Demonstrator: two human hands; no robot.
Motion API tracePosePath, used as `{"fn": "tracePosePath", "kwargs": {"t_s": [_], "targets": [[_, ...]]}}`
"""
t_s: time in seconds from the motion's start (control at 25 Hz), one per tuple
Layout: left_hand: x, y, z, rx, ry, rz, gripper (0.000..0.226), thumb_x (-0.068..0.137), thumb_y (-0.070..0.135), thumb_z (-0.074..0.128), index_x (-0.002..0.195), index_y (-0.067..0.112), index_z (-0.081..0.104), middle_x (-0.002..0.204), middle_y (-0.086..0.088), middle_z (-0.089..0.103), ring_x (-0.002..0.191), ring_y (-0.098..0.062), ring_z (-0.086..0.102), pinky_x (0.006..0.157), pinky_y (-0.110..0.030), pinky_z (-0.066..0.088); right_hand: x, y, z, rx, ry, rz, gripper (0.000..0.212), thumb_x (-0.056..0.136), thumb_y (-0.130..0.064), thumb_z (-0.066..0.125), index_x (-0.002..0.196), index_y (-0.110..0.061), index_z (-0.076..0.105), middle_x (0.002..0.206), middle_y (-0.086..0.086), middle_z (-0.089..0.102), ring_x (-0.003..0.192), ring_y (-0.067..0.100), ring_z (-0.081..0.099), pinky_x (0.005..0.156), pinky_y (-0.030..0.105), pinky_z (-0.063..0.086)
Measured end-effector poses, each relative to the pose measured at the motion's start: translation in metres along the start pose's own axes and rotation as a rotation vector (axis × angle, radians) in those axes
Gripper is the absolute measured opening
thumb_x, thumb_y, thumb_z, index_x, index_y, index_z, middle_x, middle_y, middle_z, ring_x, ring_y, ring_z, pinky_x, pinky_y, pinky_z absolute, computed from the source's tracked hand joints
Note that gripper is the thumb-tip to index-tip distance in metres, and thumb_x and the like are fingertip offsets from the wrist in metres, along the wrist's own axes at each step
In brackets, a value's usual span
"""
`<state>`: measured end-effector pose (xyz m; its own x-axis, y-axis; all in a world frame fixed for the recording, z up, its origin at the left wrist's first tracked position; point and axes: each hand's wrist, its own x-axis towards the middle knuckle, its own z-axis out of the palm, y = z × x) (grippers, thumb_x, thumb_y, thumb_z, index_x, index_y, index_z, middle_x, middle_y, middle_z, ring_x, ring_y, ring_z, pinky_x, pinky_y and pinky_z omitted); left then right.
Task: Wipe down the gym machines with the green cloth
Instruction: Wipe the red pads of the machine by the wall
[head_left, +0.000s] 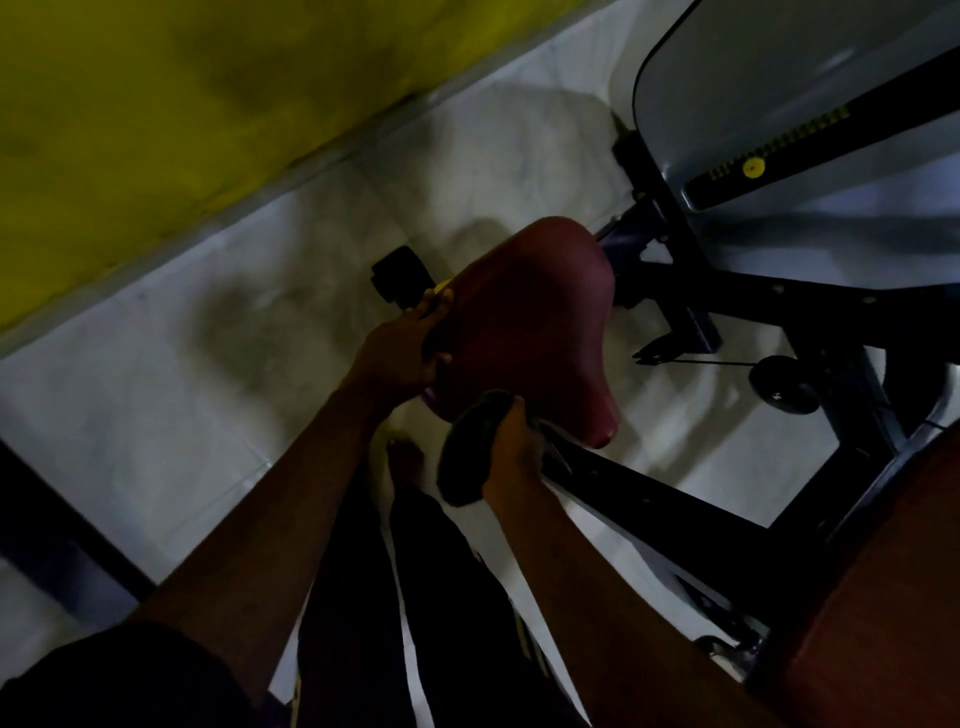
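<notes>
Left grip (408, 358): fingers curled over left edge of maroon seat (524, 332).
Right grip (517, 457): closed round green cloth (462, 452), at seat's near end.
Machine frame (649, 499): black, under seat.

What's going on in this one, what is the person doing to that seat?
A person is cleaning a gym machine in dim light. Their left hand grips the side edge of the maroon seat pad, apparently to steady it. Their right hand holds the bunched cloth at the pad's near edge, above the black frame. This looks like wiping the seat.
</notes>
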<state>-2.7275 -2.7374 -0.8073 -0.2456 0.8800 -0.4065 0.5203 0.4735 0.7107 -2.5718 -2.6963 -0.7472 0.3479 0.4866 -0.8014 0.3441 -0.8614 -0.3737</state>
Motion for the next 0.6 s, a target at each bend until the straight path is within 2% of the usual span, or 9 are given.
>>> {"fn": "tracePosePath", "kwargs": {"t_s": [0.12, 0.2, 0.24, 0.32, 0.36, 0.44, 0.6], "targets": [[-0.004, 0.007, 0.005, 0.103, 0.040, 0.016, 0.080, 0.090, 0.040, 0.049, 0.155, 0.005, 0.021, 0.161, -0.020, 0.021, 0.141, -0.043, 0.035, 0.108, -0.052, 0.038, 0.006, -0.021, -0.030, -0.181, 0.305, -0.480, 0.054, 0.101, -0.041, 0.055, 0.139, -0.003, 0.049, 0.130, 0.019, 0.059, 0.116, 0.037, 0.057, 0.090, 0.033, 0.041], [-0.009, 0.017, 0.016, 0.122, 0.089, 0.044, 0.073, 0.093, 0.024, 0.060, 0.151, -0.005, 0.027, 0.158, -0.025, 0.026, 0.143, -0.044, 0.031, 0.110, -0.058, 0.036, 0.017, -0.051, -0.046, -0.422, 0.404, -0.703, 0.068, 0.096, -0.054, 0.052, 0.142, -0.005, 0.044, 0.131, 0.021, 0.056, 0.119, 0.040, 0.055, 0.094, 0.040, 0.044], [-0.011, 0.022, 0.021, 0.129, 0.108, 0.045, 0.075, 0.092, 0.021, 0.064, 0.151, -0.006, 0.026, 0.158, -0.025, 0.025, 0.144, -0.043, 0.028, 0.112, -0.058, 0.034, 0.033, -0.062, -0.047, -0.547, 0.383, -0.752, 0.073, 0.094, -0.060, 0.049, 0.146, -0.008, 0.040, 0.136, 0.022, 0.052, 0.123, 0.042, 0.052, 0.098, 0.046, 0.044], [-0.019, 0.028, 0.031, 0.152, 0.102, -0.002, 0.090, 0.093, 0.038, 0.064, 0.156, 0.002, 0.011, 0.164, -0.015, 0.007, 0.151, -0.030, 0.008, 0.122, -0.049, 0.016, 0.058, -0.086, -0.049, -0.815, 0.265, -0.763, 0.080, 0.094, -0.063, 0.049, 0.152, -0.012, 0.032, 0.145, 0.024, 0.043, 0.130, 0.045, 0.044, 0.105, 0.056, 0.040], [-0.021, 0.029, 0.035, 0.156, 0.089, -0.029, 0.099, 0.091, 0.048, 0.062, 0.158, 0.007, 0.002, 0.164, -0.008, -0.004, 0.151, -0.022, -0.004, 0.122, -0.042, 0.003, 0.070, -0.094, -0.051, -0.896, 0.178, -0.765, 0.084, 0.094, -0.064, 0.051, 0.154, -0.012, 0.027, 0.149, 0.024, 0.038, 0.133, 0.046, 0.040, 0.106, 0.059, 0.038], [-0.021, 0.028, 0.037, 0.163, 0.088, -0.068, 0.107, 0.088, 0.056, 0.061, 0.158, 0.013, -0.007, 0.165, -0.004, -0.012, 0.151, -0.017, -0.013, 0.118, -0.035, -0.012, 0.084, -0.100, -0.049, -0.956, 0.083, -0.735, 0.090, 0.093, -0.066, 0.051, 0.158, -0.014, 0.017, 0.155, 0.023, 0.029, 0.136, 0.047, 0.035, 0.107, 0.062, 0.036], [-0.018, 0.039, 0.036, 0.214, 0.067, -0.149, 0.110, 0.087, 0.057, 0.064, 0.157, 0.015, -0.010, 0.166, -0.005, -0.012, 0.152, -0.020, -0.010, 0.118, -0.037, -0.013, 0.085, -0.081, -0.047, -1.009, 0.199, -0.804, 0.079, 0.098, -0.061, 0.044, 0.156, -0.013, 0.023, 0.151, 0.024, 0.031, 0.132, 0.044, 0.037, 0.104, 0.057, 0.036]]}}
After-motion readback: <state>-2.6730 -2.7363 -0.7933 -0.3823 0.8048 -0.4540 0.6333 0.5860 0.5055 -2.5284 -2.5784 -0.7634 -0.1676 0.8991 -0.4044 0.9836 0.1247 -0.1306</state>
